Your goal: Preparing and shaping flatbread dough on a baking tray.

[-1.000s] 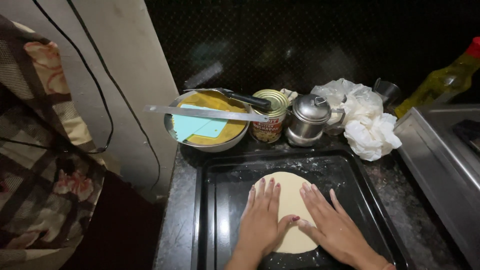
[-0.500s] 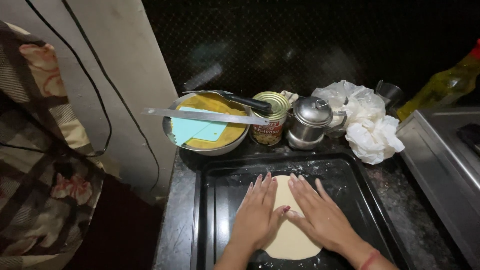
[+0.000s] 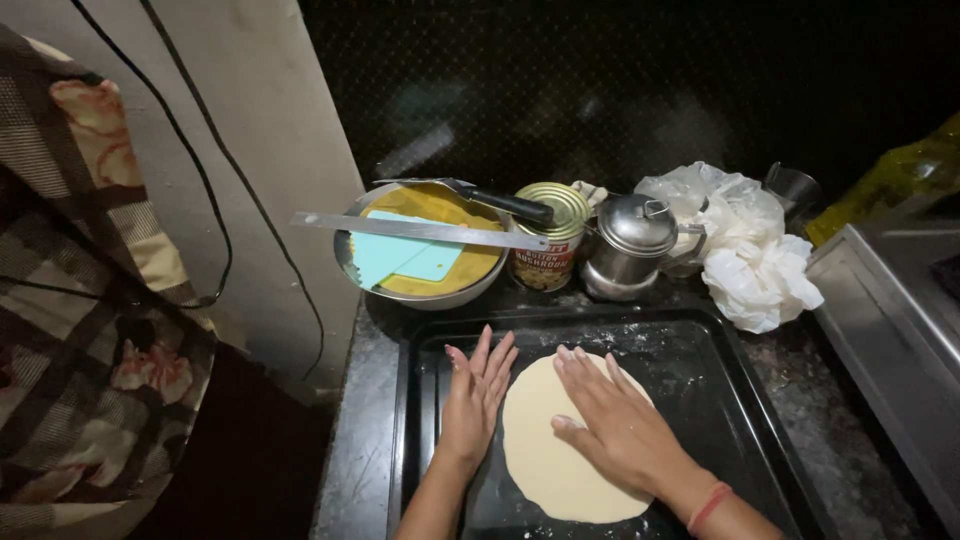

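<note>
A flat round of pale dough point(image 3: 545, 465) lies in a black baking tray point(image 3: 720, 390) dusted with flour. My right hand point(image 3: 610, 425) rests palm down on the dough, fingers spread and pointing away from me. My left hand point(image 3: 475, 395) lies flat on the tray at the dough's left edge, fingers together and stretched out. Neither hand grips anything.
Behind the tray stands a metal bowl point(image 3: 420, 295) holding yellow dough, a turquoise scraper and a metal ruler point(image 3: 415, 230), with a knife point(image 3: 500, 203) across it. A tin can point(image 3: 548, 235), a lidded steel pot point(image 3: 632, 245) and crumpled plastic bags point(image 3: 750, 250) follow. A steel stove point(image 3: 900, 330) sits right.
My hands slid over the dough: the left moved off toward its left edge, the right came onto its middle. The dough round looks wider.
</note>
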